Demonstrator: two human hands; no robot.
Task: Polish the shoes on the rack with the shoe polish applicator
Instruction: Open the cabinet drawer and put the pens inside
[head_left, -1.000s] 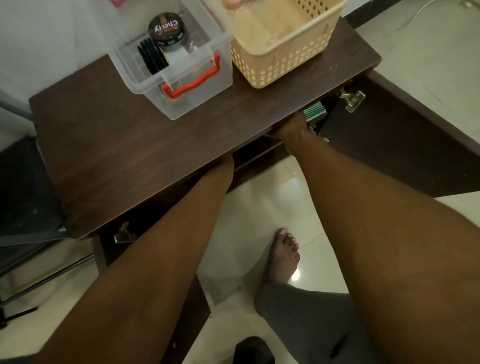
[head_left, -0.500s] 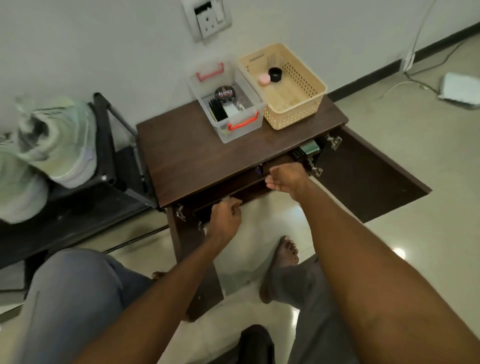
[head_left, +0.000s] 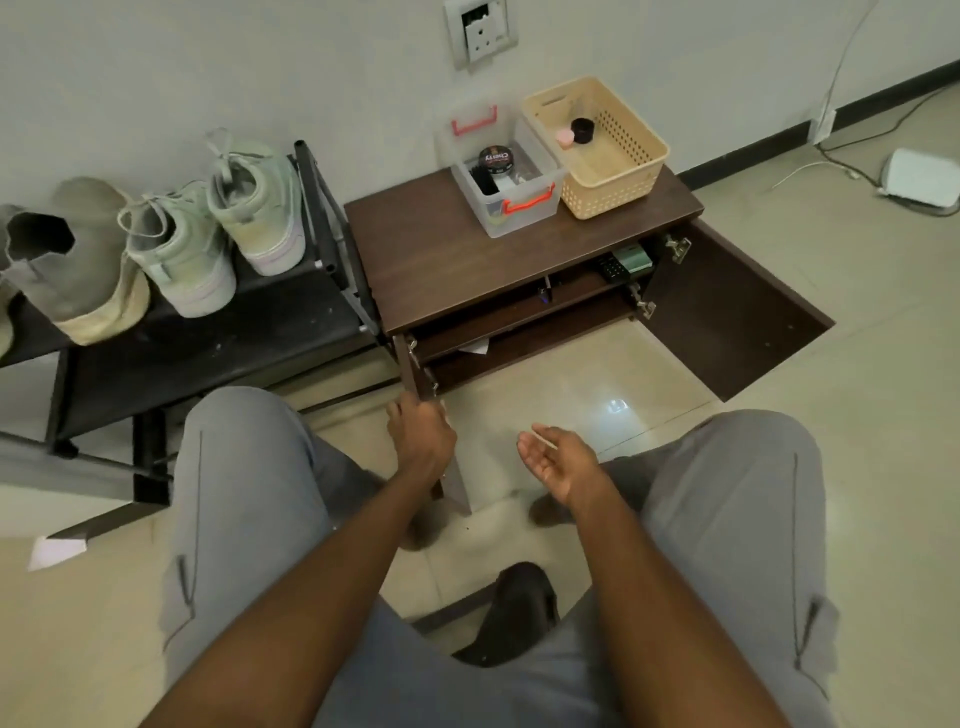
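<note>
Two pale green sneakers (head_left: 218, 228) and a grey boot (head_left: 72, 265) stand on the black shoe rack (head_left: 218, 338) at the left. On the brown cabinet (head_left: 467, 249), a clear box with red handles (head_left: 501, 176) holds a round polish tin (head_left: 495, 157) and a black brush (head_left: 485, 182). My left hand (head_left: 422, 434) grips the top edge of the cabinet's left door (head_left: 457, 488), which swings out toward me. To its right, my right hand (head_left: 558, 457) hovers palm up, fingers relaxed, holding nothing.
A beige basket (head_left: 618, 176) with a pink and a black small item sits beside the clear box. The right cabinet door (head_left: 727, 312) stands wide open. Inside are shelves with a green box (head_left: 631, 257). My knees frame the hands. Cables and a white device (head_left: 919, 179) lie far right.
Both hands have pulled back out of the cabinet toward me. The left hand now holds the left door's edge, the right has turned palm up. The view has drawn back, showing the rack.
</note>
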